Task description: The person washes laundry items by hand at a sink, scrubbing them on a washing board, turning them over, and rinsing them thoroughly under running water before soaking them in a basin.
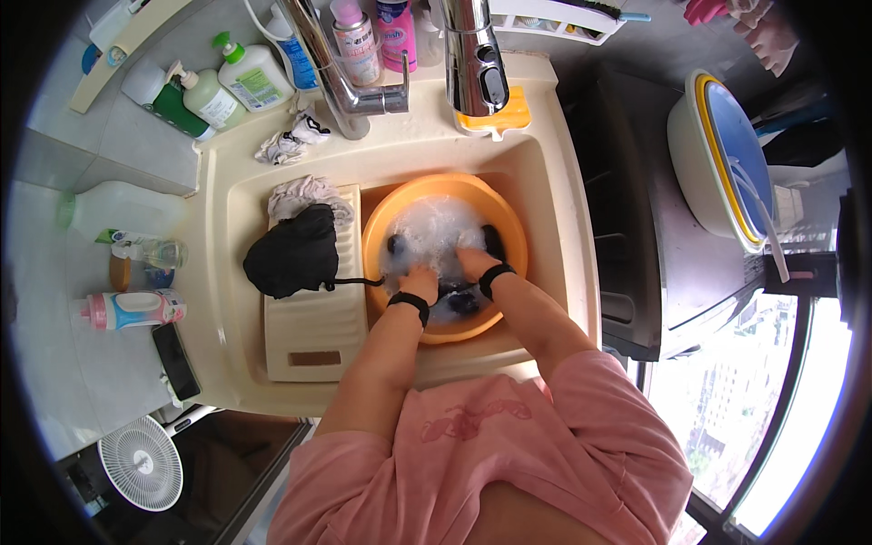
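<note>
Both hands reach into an orange plastic basin [377,225] of sudsy water standing in the sink. My left hand [419,281] is at the basin's near left, its fingertips sunk in the suds. Further right, my right hand [475,262] dips in up to about the knuckles. Dark wet cloth [464,302] shows between and below the hands, and another dark piece [491,240] lies by the right wall. Suds hide the fingers, so any grip is unclear. A black cloth item [296,252] lies on the washboard [313,340], its cord trailing over the basin's rim.
A pale crumpled cloth [310,194] lies behind the black one. The chrome faucet [477,68] overhangs the sink's back edge near a yellow soap dish [501,116]. Bottles, including a green-pump bottle [255,75], line the back left. A phone [176,361] rests on the left ledge.
</note>
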The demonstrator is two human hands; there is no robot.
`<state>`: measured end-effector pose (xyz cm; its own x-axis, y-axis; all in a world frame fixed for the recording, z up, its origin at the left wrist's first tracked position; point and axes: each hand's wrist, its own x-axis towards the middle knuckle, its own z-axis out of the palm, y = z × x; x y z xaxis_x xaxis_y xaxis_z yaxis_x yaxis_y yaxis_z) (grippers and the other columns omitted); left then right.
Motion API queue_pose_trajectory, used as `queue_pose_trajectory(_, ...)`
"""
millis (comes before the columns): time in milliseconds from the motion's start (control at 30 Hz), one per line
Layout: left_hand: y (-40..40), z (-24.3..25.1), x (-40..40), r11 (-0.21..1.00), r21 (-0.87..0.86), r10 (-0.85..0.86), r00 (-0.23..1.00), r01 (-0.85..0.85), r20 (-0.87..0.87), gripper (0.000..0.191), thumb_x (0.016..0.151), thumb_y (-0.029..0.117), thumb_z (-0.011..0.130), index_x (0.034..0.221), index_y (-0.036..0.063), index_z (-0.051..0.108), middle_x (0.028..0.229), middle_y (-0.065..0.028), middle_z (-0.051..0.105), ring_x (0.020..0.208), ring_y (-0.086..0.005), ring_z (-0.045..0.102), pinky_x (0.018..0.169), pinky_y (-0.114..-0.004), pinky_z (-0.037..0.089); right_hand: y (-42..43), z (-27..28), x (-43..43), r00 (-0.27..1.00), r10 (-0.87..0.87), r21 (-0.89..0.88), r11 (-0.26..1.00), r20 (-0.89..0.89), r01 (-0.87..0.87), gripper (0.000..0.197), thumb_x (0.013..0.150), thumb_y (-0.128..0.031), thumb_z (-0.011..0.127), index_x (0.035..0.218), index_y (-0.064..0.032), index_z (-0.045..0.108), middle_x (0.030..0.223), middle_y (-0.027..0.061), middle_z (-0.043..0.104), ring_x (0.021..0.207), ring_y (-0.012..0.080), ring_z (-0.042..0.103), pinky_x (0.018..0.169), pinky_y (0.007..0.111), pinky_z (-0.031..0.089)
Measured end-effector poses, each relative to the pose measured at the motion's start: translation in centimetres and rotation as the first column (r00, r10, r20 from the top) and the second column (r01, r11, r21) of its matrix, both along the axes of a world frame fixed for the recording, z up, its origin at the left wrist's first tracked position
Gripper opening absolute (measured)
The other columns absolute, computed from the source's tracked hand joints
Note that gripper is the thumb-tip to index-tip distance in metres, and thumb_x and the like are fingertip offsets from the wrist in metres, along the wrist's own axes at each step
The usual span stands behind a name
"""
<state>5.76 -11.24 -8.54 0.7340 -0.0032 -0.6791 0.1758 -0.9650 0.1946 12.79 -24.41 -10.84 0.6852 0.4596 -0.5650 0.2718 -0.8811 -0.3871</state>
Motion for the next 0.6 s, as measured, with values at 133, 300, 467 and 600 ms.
queue_pose_trajectory(133, 1.3, 1.8, -0.3, 0.970, -0.122, 0.213, 0.977, -0.211, 0.004, 0.056, 0.076, 0.007, 0.047, 0.129, 0.0120, 0.029, 0.137, -0.0122, 0.019, 0.126, -0.0283, 0.018, 0.097, -0.052, 0.023, -1.6, 0.7, 0.0, 0.996, -0.060, 0.123, 0.991, 0.069, 0.051, 0.031, 0.071, 0.002, 0.047, 0.101, 0.0014, 0.051, 0.105, 0.0261, 0.051, 0.097, 0.0390, 0.051, 0.080, 0.043, 0.043)
queue_pose_trajectory(300, 1.8, 0.1, -1.2, 0.970, -0.119, 0.206, 0.977, -0.210, -0.050, 0.073, 0.073, -0.002, 0.046, 0.136, 0.0156, 0.013, 0.142, -0.0103, 0.004, 0.130, -0.0275, 0.011, 0.097, -0.054, 0.025, -1.5, 3.3, -0.9, 0.983, 0.182, 0.124, 0.976, -0.009, -0.179, 0.036, 0.072, 0.001, 0.045, 0.108, -0.0029, 0.045, 0.110, 0.0251, 0.047, 0.100, 0.0388, 0.049, 0.084, 0.043, 0.040)
queue_pose_trajectory(467, 5.3, 6.7, 0.2, 0.958, -0.215, 0.231, 0.954, -0.189, 0.193, 0.071, 0.066, -0.011, 0.043, 0.132, 0.0022, 0.019, 0.139, -0.0170, 0.013, 0.124, -0.0299, 0.027, 0.100, -0.031, 0.029, -2.4, 12.9, 1.4, 0.990, -0.123, 0.333, 0.932, -0.075, 0.141, 0.052, 0.068, 0.008, 0.041, 0.119, -0.0019, 0.042, 0.110, 0.0202, 0.049, 0.083, 0.0315, 0.058, 0.063, 0.034, 0.050)
queue_pose_trajectory(600, 6.6, 12.4, 0.3, 0.931, -0.351, 0.279, 0.815, -0.100, 0.507, 0.044, 0.060, -0.013, 0.048, 0.102, 0.0001, 0.052, 0.115, -0.0150, 0.047, 0.110, -0.0287, 0.043, 0.090, -0.031, 0.036, -2.5, 19.2, 1.2, 0.988, -0.042, 0.415, 0.904, -0.149, 0.101, 0.056, 0.065, 0.009, 0.044, 0.120, -0.0001, 0.041, 0.104, 0.0181, 0.052, 0.064, 0.0236, 0.060, 0.052, 0.029, 0.049)
